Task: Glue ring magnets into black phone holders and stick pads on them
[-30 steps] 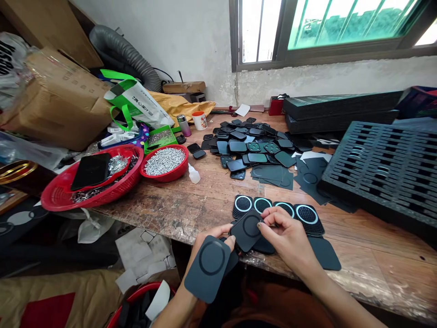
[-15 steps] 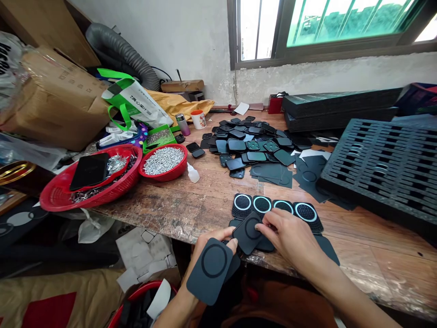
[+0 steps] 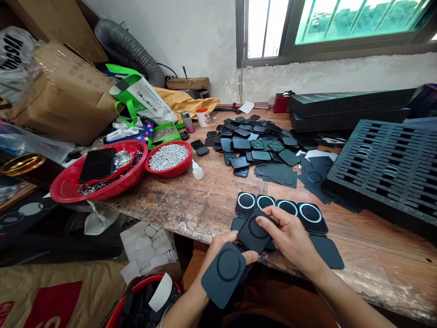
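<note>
Between my hands is a black folding pad, its upper panel (image 3: 256,232) tilted and marked with a ring outline. My left hand (image 3: 218,248) grips its lower left side, thumb pointing right. A second dark panel with a ring (image 3: 223,275) lies over that hand; whether it is joined to the upper panel is hidden. My right hand (image 3: 290,234) pinches the panel's upper right edge, thumb flat on its face, other fingers partly behind. Just beyond, a row of black square panels with pale rings (image 3: 246,203) lies on the table, a plain dark flap (image 3: 327,252) below the right-hand one.
A heap of black plates (image 3: 261,143) and dark ringed sheets (image 3: 278,174) lie farther back. Slotted foam trays (image 3: 385,168) stand at right. Red baskets (image 3: 99,193) with metal parts, a small white bottle (image 3: 197,170) and a mug (image 3: 203,117) are at left. The table edge (image 3: 191,234) runs before me.
My right thumb has shifted from beside the ring to the panel's upper part. Both hands and the pad have moved slightly right, and the whole view has shifted a little.
</note>
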Demonstrator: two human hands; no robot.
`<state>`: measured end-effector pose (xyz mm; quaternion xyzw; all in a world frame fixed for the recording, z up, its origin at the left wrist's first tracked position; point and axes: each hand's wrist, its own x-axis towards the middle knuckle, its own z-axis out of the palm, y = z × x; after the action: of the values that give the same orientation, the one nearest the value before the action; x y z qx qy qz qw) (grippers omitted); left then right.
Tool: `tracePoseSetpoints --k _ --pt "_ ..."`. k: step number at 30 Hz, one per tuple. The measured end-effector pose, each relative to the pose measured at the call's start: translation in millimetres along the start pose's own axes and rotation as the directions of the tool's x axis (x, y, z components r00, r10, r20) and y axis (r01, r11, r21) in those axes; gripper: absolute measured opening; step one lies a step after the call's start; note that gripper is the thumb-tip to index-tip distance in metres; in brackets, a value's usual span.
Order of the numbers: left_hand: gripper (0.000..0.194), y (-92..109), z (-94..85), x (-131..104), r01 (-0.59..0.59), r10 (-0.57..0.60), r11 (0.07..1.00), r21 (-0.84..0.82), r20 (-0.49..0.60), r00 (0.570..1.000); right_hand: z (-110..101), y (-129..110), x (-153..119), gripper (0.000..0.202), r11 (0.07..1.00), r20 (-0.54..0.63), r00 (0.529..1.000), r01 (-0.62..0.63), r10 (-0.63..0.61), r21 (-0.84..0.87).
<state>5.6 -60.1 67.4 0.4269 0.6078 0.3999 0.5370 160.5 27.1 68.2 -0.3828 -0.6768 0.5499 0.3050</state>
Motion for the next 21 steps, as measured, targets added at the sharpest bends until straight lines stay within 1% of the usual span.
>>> tracePoseSetpoints --k 2,4,5,6,7,9,10,12,15,17,19,20,21 --pt "0.020 0 3.6 -3 0.043 -0.042 0.998 -0.054 0.025 0.999 1 4 3 0.030 1.000 -0.062 0.998 -0.030 0.030 -0.001" --pt "0.026 -4 7.3 -4 0.125 -0.115 0.975 -0.184 0.065 0.991 2 9 5 0.039 0.991 -0.092 0.989 -0.111 0.118 0.075" --pt "0.029 -6 8.8 -4 0.144 -0.131 0.958 -0.248 0.069 0.989 2 11 6 0.041 0.979 -0.085 0.982 -0.157 0.169 0.130" --pt "0.031 -8 9.9 -3 0.144 -0.133 0.944 -0.298 0.056 0.989 3 12 6 0.042 0.964 -0.045 0.977 -0.197 0.208 0.181" --pt "0.032 -9 10.5 -2 0.135 -0.131 0.933 -0.334 0.033 0.991 4 11 5 0.039 0.948 0.023 0.973 -0.228 0.229 0.221" --pt "0.035 -13 10.6 0 0.120 -0.141 0.916 -0.383 -0.029 0.990 8 7 3 0.030 0.923 0.177 0.961 -0.255 0.210 0.289" --pt "0.037 -14 10.5 1 0.117 -0.153 0.910 -0.397 -0.059 0.987 10 5 1 0.033 0.912 0.236 0.953 -0.259 0.188 0.318" --pt "0.039 -16 10.4 2 0.127 -0.174 0.904 -0.409 -0.081 0.981 16 0 -2 0.042 0.891 0.285 0.946 -0.257 0.153 0.375" --pt "0.039 -16 9.4 -1 0.155 -0.198 0.894 -0.421 -0.059 0.978 21 -3 -4 0.039 0.873 0.319 0.941 -0.250 0.116 0.418" --pt "0.040 -14 3.2 -4 0.173 -0.209 0.894 -0.413 -0.043 0.977 22 -2 -4 0.039 0.875 0.378 0.921 -0.257 0.094 0.410" --pt "0.041 -12 -12.6 -4 0.146 -0.193 0.919 -0.367 -0.094 0.977 21 0 -3 0.040 0.880 0.409 0.908 -0.266 0.092 0.394" --pt "0.040 -12 -24.7 -3 0.101 -0.161 0.943 -0.316 -0.171 0.972 20 1 -2 0.040 0.885 0.397 0.912 -0.264 0.100 0.384" --pt "0.038 -13 -39.6 -1 0.042 -0.113 0.966 -0.256 -0.271 0.956 19 3 -2 0.039 0.892 0.372 0.921 -0.260 0.114 0.369"
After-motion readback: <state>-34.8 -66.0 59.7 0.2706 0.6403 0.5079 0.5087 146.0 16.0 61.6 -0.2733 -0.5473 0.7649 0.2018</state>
